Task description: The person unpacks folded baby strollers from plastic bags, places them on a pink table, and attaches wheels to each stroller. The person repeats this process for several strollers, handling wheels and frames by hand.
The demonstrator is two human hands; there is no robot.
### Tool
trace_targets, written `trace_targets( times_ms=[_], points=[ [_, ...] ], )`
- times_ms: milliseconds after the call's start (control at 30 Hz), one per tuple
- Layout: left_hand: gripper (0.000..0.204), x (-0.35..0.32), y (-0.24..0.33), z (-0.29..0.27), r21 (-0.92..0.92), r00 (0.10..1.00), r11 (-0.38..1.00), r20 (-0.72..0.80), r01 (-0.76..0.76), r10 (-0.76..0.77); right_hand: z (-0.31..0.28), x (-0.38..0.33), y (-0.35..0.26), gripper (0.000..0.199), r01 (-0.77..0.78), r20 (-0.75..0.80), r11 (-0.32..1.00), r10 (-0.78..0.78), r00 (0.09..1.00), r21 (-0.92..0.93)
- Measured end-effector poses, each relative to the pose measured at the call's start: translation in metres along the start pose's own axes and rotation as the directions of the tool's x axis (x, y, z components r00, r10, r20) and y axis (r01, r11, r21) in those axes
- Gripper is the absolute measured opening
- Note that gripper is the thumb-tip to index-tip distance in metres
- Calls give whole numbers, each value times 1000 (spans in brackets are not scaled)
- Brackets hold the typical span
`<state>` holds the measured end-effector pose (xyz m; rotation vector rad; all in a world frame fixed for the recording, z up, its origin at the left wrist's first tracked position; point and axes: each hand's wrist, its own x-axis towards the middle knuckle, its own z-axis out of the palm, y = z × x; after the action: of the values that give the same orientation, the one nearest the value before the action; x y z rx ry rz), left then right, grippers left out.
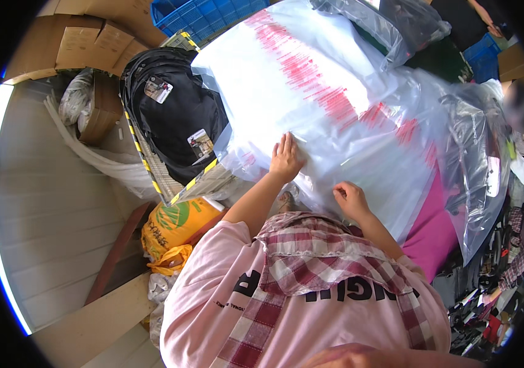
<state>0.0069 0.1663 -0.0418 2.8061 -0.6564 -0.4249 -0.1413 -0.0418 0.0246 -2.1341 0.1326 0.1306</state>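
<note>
A large sheet-like clear plastic bag (250, 67) with red print covers most of the work surface in front of me. My left hand (287, 161) lies flat on its near left part, fingers stretched out together. Closer to my body, my right hand (350, 199) is over the near part of the plastic with its fingers curled in. Whether it pinches any of the film is hidden. Left of the bag, black folded garments (170, 110) with small picture tags fill a crate (150, 168) edged in yellow and black tape.
A clear-bagged dark garment (473, 165) lies at the right over magenta cloth (430, 230). Blue crates (207, 21) and cardboard boxes (81, 46) stand at the back. An orange sack (179, 227) sits low at left. Other people work at far right beside piled garments.
</note>
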Motion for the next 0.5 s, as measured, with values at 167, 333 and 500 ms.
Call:
trace_targets(
  times_ms=[167, 333, 500],
  points=[
    [67, 5, -16, 4, -328, 994, 945, -97, 9, -43, 6, 5, 21, 13, -1, 38, 1000, 1, 999, 13],
    [69, 27, -8, -5, -85, 998, 994, -4, 66, -66, -12, -6, 15, 12, -28, -10, 999, 28, 1000, -21],
    [68, 73, -37, 60, -92, 903, 982, -413, -165, 113, -21, -45, 39, 14, -148, -109, 987, 140, 984, -69]
  ],
)
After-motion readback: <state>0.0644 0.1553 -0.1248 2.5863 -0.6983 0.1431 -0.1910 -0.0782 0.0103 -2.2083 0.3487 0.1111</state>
